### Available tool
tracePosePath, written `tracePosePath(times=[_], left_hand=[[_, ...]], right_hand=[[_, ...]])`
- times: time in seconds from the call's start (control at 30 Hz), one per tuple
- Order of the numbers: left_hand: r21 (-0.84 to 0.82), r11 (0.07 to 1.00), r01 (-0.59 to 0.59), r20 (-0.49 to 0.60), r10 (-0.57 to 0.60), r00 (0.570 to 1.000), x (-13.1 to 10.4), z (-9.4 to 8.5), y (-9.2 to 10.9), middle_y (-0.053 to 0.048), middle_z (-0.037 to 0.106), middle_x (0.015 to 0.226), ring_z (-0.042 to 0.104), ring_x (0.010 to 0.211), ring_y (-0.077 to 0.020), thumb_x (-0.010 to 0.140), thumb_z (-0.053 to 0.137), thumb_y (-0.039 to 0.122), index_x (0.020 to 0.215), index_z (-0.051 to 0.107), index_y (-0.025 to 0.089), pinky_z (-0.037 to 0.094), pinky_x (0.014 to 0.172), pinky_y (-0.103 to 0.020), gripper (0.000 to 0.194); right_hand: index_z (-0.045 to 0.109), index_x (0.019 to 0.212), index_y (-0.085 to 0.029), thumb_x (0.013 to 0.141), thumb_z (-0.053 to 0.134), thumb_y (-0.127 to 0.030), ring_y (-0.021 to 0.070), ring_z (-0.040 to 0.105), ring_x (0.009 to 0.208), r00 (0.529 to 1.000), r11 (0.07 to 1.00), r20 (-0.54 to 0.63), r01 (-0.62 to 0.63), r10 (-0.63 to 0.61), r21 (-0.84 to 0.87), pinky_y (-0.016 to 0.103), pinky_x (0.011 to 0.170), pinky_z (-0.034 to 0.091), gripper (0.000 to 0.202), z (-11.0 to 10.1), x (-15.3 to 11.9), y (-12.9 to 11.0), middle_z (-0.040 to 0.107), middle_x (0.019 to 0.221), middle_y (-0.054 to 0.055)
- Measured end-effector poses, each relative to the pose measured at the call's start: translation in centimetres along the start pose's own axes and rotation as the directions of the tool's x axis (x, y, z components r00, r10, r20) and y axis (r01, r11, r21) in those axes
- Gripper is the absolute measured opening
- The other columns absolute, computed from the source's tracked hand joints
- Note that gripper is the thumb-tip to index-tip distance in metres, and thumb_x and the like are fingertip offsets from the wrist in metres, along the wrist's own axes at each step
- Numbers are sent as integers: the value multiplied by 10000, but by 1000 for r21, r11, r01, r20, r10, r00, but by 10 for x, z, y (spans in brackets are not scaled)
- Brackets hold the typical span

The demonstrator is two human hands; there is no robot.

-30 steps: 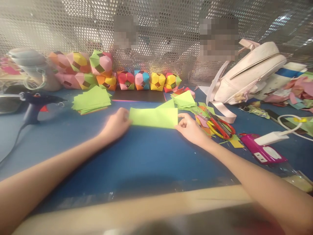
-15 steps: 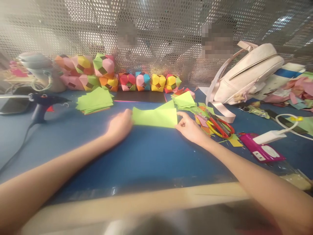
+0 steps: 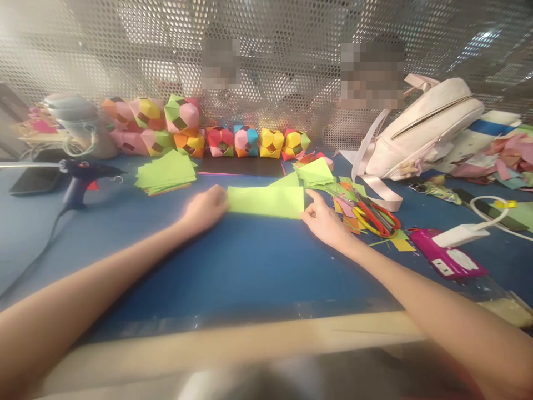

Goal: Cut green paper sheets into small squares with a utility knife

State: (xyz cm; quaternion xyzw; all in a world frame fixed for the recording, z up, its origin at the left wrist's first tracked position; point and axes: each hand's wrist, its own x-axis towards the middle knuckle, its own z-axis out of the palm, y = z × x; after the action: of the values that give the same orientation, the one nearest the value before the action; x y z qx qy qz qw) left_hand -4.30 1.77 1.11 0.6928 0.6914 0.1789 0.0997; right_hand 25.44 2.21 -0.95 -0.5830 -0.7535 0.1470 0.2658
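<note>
A light green sheet of paper (image 3: 266, 201), folded into a long strip, is stretched between my two hands over the blue table. Its left end is gripped by my left hand (image 3: 206, 206), whose fingers are curled and slightly blurred. At the lower right corner, my right hand (image 3: 325, 221) pinches the paper with thumb and fingers, its index finger raised off the edge. Another green piece (image 3: 286, 180) shows just behind the strip. Stacks of green paper lie farther off, one at the left (image 3: 166, 173) and one at the right (image 3: 315, 172).
Red- and yellow-handled scissors (image 3: 377, 216) lie among paper scraps on the right, near a purple power strip (image 3: 449, 254). A glue gun (image 3: 81, 180) stands at left. Colourful folded-paper balls (image 3: 220, 141) line the back, beside a pale backpack (image 3: 428, 128). People sit beyond the perforated screen.
The strip's upper edge, curved with a raised left corner before, is now straight and the folded strip looks flatter. My right index finger has lifted away from the paper's edge.
</note>
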Motion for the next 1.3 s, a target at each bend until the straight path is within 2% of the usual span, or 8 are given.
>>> tracePosePath(times=[0.13, 0.27, 0.43, 0.77, 0.9, 1.0, 1.2, 1.3], left_hand=[[98, 993, -61, 1, 61, 998, -4, -1, 4, -30, 662, 832, 613, 758, -230, 842, 487, 336, 1014, 558, 225, 380, 583, -286, 217], [222, 966, -128, 21, 127, 992, -9, -2, 9, -66, 671, 904, 622, 827, -255, 886, 419, 302, 1019, 568, 212, 377, 591, -299, 220], [281, 939, -199, 25, 200, 980, -10, -2, 8, -82, 661, 954, 618, 881, -255, 900, 398, 284, 983, 608, 222, 406, 645, -302, 234], [441, 851, -284, 5, 315, 949, -10, 0, 7, -127, 616, 999, 548, 933, -279, 939, 364, 274, 1028, 663, 206, 416, 780, -377, 319], [417, 775, -474, 84, 487, 869, -6, -6, 6, -106, 555, 1261, 496, 1103, -273, 952, 354, 229, 1217, 610, 309, 356, 943, -427, 378], [376, 713, -592, 194, 564, 803, 0, -11, 5, -64, 513, 1360, 470, 1192, -258, 946, 349, 174, 1230, 603, 363, 303, 1016, -431, 425], [359, 600, -715, 291, 656, 696, 8, -11, 0, -72, 547, 1333, 506, 1179, -241, 902, 314, 71, 1262, 588, 347, 223, 1082, -471, 530], [345, 561, -752, 313, 687, 656, 11, -12, 1, -75, 604, 1225, 528, 1134, -237, 869, 344, 43, 1225, 609, 338, 234, 1078, -468, 533]], right_hand=[[383, 1403, -157, 804, 496, -212, 225, 625, 701, 1000, 998, 3, 10, -10, -65, 311, 638, 422, 613, -2, -3, -5, 666, 738, 16], [551, 1279, -252, 843, 460, -179, 210, 615, 696, 994, 977, 24, 105, -102, -187, 292, 616, 381, 451, -4, -6, -7, 673, 787, 16], [698, 1077, -273, 906, 424, -201, 198, 616, 726, 979, 933, 42, 201, -197, -297, 283, 629, 382, 331, -3, -7, -4, 664, 897, 47], [727, 1056, -291, 924, 417, -198, 183, 628, 715, 973, 904, 119, 229, -198, -362, 272, 612, 388, 349, -7, -5, -7, 669, 904, 44], [728, 1047, -297, 919, 441, -211, 188, 640, 740, 972, 921, 120, 229, -200, -316, 280, 651, 412, 326, -9, -4, -7, 693, 942, 39], [725, 1046, -297, 916, 449, -215, 201, 650, 793, 975, 939, 136, 205, -174, -275, 292, 688, 432, 316, -11, -2, -7, 700, 983, 35], [719, 1050, -261, 886, 477, -178, 209, 638, 842, 979, 964, 158, 162, -130, -211, 312, 739, 464, 304, -10, 2, -1, 663, 981, 61], [690, 1129, -234, 864, 501, -150, 235, 603, 904, 955, 924, 98, 295, -279, -243, 343, 768, 466, 336, -9, 3, 3, 621, 1032, 96]])
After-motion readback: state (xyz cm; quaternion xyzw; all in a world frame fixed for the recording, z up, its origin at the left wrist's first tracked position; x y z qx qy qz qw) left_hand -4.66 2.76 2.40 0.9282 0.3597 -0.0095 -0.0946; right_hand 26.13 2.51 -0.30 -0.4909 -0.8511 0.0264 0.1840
